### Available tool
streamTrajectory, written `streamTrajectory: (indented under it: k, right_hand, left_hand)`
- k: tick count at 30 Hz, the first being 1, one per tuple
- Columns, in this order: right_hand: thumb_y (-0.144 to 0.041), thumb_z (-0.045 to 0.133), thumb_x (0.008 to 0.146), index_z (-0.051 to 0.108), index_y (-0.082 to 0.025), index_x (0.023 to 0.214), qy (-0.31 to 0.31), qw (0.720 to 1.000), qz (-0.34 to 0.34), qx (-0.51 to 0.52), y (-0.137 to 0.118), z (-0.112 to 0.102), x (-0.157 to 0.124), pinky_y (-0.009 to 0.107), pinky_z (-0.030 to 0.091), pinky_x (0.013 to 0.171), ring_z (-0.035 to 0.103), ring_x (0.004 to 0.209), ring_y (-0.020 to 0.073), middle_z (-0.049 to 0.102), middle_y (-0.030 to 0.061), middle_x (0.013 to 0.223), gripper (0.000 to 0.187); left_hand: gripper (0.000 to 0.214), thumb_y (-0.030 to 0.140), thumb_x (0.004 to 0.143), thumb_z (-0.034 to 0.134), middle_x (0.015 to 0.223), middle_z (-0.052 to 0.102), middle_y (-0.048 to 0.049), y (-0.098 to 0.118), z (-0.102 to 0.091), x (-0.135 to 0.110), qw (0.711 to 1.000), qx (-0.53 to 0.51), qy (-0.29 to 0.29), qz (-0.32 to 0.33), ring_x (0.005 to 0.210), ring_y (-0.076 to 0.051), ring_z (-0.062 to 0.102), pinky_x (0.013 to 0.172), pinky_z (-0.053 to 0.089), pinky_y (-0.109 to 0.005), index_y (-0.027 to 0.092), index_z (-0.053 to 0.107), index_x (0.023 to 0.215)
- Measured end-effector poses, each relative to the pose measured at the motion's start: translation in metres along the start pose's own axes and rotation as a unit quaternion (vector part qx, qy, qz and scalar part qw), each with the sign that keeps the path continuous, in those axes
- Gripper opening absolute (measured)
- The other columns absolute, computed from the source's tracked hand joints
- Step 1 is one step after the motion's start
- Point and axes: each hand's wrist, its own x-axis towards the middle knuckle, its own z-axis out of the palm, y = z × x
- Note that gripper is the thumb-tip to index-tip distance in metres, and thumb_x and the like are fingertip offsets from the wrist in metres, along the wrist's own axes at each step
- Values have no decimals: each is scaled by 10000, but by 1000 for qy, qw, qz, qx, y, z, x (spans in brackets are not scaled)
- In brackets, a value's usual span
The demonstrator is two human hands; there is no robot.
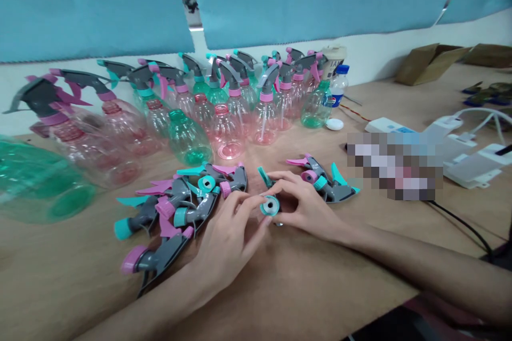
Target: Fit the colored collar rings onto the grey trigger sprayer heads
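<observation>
Between my two hands is a trigger spray head (270,205) with a teal collar, its round underside facing me. The fingers of my right hand (306,205) curl around its body from the right. My left hand (228,232) pinches the collar from the left with thumb and fingers. Much of the grey body is hidden behind my fingers. Left of my hands lies a pile of grey spray heads with pink and teal parts, among them a pink-collared spray head (160,256). To the right lie a few more, including a teal-triggered spray head (340,189).
Several clear pink and green bottles, many topped with spray heads, stand at the back, like this green bottle (188,138). A blue-capped bottle (340,85) and a white cap (334,124) are beside them. Power strips (468,165) with cables and a cardboard box (428,64) are right.
</observation>
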Motion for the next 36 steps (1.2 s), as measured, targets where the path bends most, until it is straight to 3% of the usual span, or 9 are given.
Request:
streamTrajectory:
  k: [5,10,17,20,24,31,36]
  right_hand:
    - [-244,732,718,651,-221,940,18,1000,-12,-23,-2,-1,-1,446,394,982,512,1183,252,566,91,1239,237]
    - [-228,737,716,652,-199,938,39,999,-8,-24,-4,0,-1,431,408,974,519,1165,249,563,106,1220,239]
    - [-261,722,735,639,-208,943,24,999,-28,-1,-2,0,-3,416,439,940,524,1142,244,550,93,1205,230]
    - [-270,731,721,637,-217,926,17,999,-30,5,-1,0,-4,420,437,938,529,1133,247,556,82,1201,231]
    - [-269,732,718,640,-227,918,36,999,0,0,-3,1,-4,437,436,932,536,1117,255,565,74,1181,224]
    - [-220,747,703,648,-216,919,72,997,28,-7,-7,3,-3,439,413,955,506,1151,267,554,84,1162,238]
    - [-190,769,670,655,-214,910,60,998,16,-11,-7,1,-5,438,420,947,521,1129,265,560,84,1173,266]
  left_hand:
    - [262,211,906,488,956,550,-70,6,3,-5,995,81,44,46,846,-199,557,725,505,-348,174,506,1165]
    - [381,188,894,481,954,555,-93,15,8,-10,995,71,43,55,841,-211,571,645,523,-324,129,453,1270]
    - [303,138,892,466,1004,550,-81,5,2,-4,998,-4,7,56,822,-166,586,673,527,-283,161,494,1193]
    - [259,145,894,473,948,557,-74,0,-1,1,996,28,-4,80,824,-180,578,614,505,-263,170,514,1148]
    - [253,128,894,450,887,575,-79,4,0,1,991,78,28,106,782,-193,561,593,493,-280,133,505,1141]
    - [326,204,904,462,889,574,-61,14,4,-8,996,71,36,33,791,-191,563,651,499,-307,165,473,1228]
    - [338,199,903,460,928,553,-68,18,5,-10,999,-23,-4,-31,836,-194,569,690,509,-323,168,472,1239]
